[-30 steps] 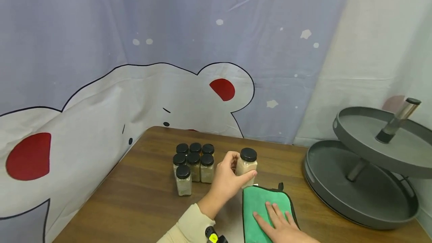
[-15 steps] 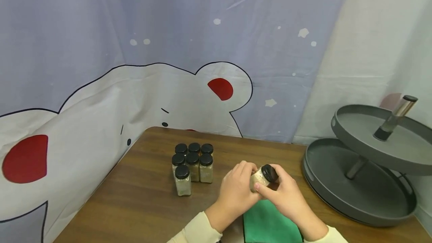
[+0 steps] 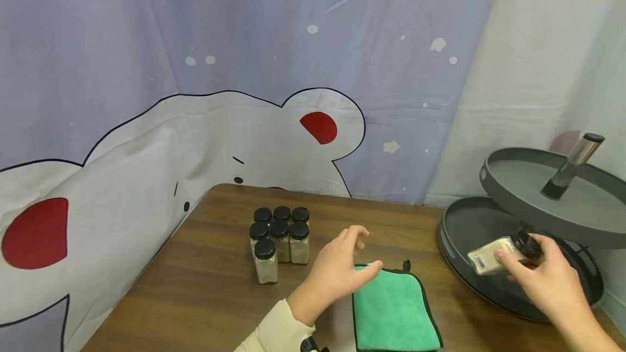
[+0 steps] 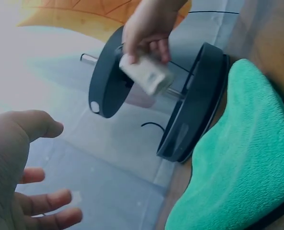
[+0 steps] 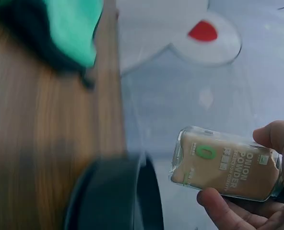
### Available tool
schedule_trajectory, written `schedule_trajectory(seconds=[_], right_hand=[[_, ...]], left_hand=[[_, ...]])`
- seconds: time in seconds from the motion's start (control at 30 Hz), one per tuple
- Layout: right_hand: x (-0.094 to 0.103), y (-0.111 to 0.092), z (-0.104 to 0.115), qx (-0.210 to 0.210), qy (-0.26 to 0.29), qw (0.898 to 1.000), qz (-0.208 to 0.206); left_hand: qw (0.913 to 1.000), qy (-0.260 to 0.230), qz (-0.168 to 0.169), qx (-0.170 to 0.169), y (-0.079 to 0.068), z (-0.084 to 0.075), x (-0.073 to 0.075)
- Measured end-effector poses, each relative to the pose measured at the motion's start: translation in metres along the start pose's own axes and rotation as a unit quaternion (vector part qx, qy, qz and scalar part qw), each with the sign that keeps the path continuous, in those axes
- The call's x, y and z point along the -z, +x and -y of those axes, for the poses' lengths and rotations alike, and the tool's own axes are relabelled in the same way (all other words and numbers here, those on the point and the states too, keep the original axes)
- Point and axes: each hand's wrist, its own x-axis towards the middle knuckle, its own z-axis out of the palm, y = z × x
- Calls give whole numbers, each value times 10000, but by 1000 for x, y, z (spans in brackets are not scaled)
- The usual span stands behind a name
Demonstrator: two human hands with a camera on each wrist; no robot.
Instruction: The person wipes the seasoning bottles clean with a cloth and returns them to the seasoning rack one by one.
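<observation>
My right hand [image 3: 552, 281] grips a spice jar [image 3: 496, 255] by its black-lid end, tilted on its side. In the right wrist view the jar [image 5: 226, 165] shows the label "Onion Powder" over pale tan contents. In the head view it overlaps the lower tray [image 3: 464, 221] of a grey two-tier rack, below the upper tray [image 3: 508, 178]. My left hand [image 3: 337, 265] hovers near the green cloth [image 3: 393, 308], its fingers loosely bent and holding nothing. The left wrist view shows its thumb and fingers spread apart [image 4: 17, 163].
Several black-lidded jars [image 3: 280, 238] stand grouped on the wooden table [image 3: 195, 287], left of my left hand. A metal post [image 3: 572, 167] rises through the rack's upper tray. A printed curtain [image 3: 244, 140] hangs behind the table.
The jar passed from my left hand to my right, which lifted off the green cloth and carried it rightward to the rack. My left hand let go and stays near the cloth.
</observation>
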Motion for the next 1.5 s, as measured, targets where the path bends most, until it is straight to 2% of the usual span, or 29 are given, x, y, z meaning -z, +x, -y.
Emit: schedule_trajectory(seconds=[0.13, 0.23, 0.47, 0.73, 0.93, 1.03, 1.17, 1.27, 1.4, 1.5], right_hand=[[11, 6, -22, -200, -816, 9962, -220], [14, 10, -33, -184, -1101, 9935, -213], [9, 5, -53, -213, -1191, 9926, -66], [-5, -5, -63, 190, -1464, 9890, -116], [-8, -10, -68, 337, -1739, 9840, -204], [-7, -13, -76, 532, -1790, 9814, -453], [1, -15, -99, 1262, -1462, 9746, -1133], [7, -9, -119, 1963, -967, 9630, -1576], [11, 4, -141, 2612, -74, 9467, -1882], [12, 12, -154, 2949, 558, 9342, -1929]], left_hand=[[9992, -297, 159, 193, 2, 4, 6], [9991, -381, 31, 156, 1, 6, 10], [9982, -543, -246, 7, -1, 8, 13], [9966, -767, -315, 24, -2, 10, 17], [9969, -726, -305, 18, -1, 9, 18], [9973, -681, -289, 35, 0, 9, 18], [9971, -713, -256, 67, 2, 8, 18], [9965, -789, -264, 77, 2, 8, 17], [9959, -866, -248, 99, 2, 8, 16], [9959, -877, -212, 112, 2, 9, 16]])
